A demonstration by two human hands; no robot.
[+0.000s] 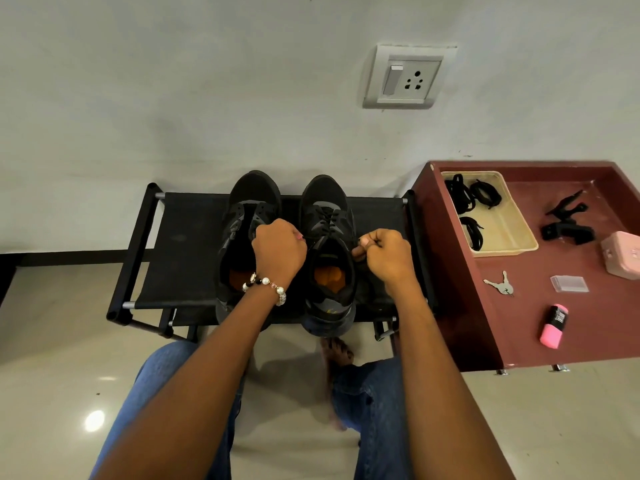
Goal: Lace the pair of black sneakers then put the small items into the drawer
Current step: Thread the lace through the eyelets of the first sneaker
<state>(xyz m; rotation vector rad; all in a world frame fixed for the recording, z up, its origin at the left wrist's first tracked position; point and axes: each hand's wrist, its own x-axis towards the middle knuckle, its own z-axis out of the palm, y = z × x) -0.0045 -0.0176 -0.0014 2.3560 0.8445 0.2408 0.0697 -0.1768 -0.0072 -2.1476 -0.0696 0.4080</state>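
Both hands work the right sneaker (329, 244) on the rack: left hand (278, 251) and right hand (388, 254) each pinch a lace end, fingers curled tight.

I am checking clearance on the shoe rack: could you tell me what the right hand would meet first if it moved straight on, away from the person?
Probably the rack's right side bar or the fabric shelf, then the wall. The right hand pinches the lace beside the right sneaker; depth is unclear.

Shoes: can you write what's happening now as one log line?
step: lacing right sneaker | left hand: pulling lace | right hand: pinching lace | left sneaker: unlaced | keys: on cabinet
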